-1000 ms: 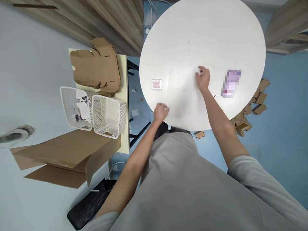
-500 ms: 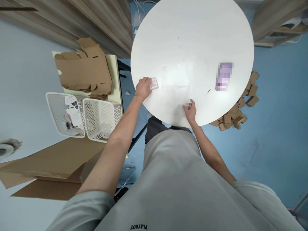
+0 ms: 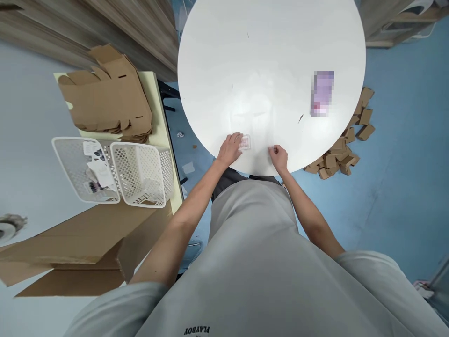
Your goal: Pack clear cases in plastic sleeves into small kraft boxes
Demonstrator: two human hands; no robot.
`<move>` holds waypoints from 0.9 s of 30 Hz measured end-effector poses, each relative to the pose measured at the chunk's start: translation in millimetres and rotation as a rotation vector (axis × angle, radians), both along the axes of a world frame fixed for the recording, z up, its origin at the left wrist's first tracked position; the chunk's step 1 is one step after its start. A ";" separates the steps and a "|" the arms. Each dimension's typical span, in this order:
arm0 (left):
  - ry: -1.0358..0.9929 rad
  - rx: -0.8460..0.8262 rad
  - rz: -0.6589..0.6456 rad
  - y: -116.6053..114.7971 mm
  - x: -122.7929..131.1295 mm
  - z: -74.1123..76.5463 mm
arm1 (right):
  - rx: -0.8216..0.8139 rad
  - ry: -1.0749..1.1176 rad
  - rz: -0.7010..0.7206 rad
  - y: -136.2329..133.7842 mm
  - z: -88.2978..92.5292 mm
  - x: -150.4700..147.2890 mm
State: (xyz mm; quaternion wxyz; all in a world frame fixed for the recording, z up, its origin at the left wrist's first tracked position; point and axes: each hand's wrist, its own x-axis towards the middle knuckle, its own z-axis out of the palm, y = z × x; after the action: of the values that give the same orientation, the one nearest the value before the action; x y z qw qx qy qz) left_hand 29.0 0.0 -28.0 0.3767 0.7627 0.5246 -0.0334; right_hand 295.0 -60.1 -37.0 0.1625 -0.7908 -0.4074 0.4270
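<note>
My left hand [image 3: 229, 150] rests at the near edge of the round white table [image 3: 217, 56]. Its fingers are closed on the left side of a small clear plastic case [image 3: 244, 142] with pinkish contents, which lies flat on the tabletop or very close to it. To the right of the case, a short gap away, my right hand [image 3: 278, 158] is over the table's near edge with fingers curled and thumb and forefinger drawn together. What it pinches, if anything, is too small to make out.
A blurred-out purple item [image 3: 322, 93] lies at the table's right. Small cardboard boxes [image 3: 336, 157] are piled on the floor beyond. Left, a side table carries flattened cardboard [image 3: 105, 100] and white baskets [image 3: 138, 175]; a large open carton [image 3: 77, 234] stands nearer.
My left hand has brought the clear case rightward and nearer to my body. My right hand's fingers have curled closer together. The whole view has shifted slightly.
</note>
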 end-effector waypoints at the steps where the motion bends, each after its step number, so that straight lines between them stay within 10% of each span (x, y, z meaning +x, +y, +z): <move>1: -0.012 -0.001 0.003 0.1 -0.3 -0.6 | -0.002 0.000 0.007 -0.3 0.9 0.8; 20: -0.005 -0.025 0.136 -25.6 14.1 -1.2 | -0.020 -0.035 0.085 -1.2 15.9 4.8; 27: -0.175 -0.021 0.379 -38.6 18.8 13.2 | 0.195 -0.047 0.429 5.3 41.5 -37.6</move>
State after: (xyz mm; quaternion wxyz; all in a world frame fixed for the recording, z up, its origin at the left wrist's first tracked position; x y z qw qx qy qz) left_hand 47.8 -38.6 -14.8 0.4285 0.6463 0.6236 0.0992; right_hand 257.4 -54.8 4.5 0.1342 -0.6763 -0.6092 0.3918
